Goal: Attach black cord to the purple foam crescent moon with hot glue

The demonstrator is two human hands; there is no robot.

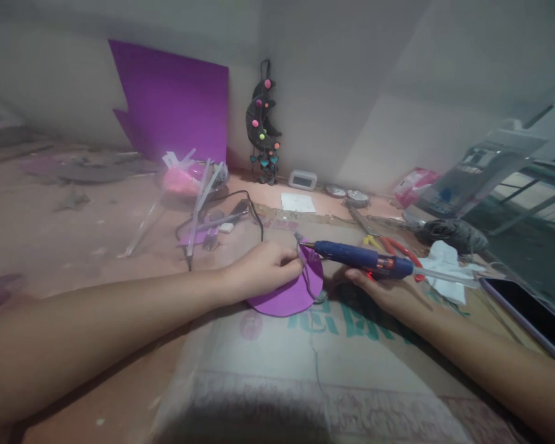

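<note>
Head view: ahead of and to the left of my left hand, a purple sheet (180,105) leans on the wall, with translucent sticks (198,208) lying nearer me. A dark moon-shaped hanging (259,120), dotted with bright balls, stands against the wall beyond that hand. My left hand (271,266) is curled, resting on a purple disc (284,299); thumb and forefinger come together beside a grey cord (306,279) that loops over the disc (whether they pinch the cord, I cannot tell). Just right of those fingertips is the nozzle of a blue glue gun (346,253), which my right hand (367,285) grasps from below. Beyond my right hand lie red-handled scissors (404,250); to its right, crumpled white tissue (445,271), dark yarn (457,235) and, farthest right, a phone (531,314).
</note>
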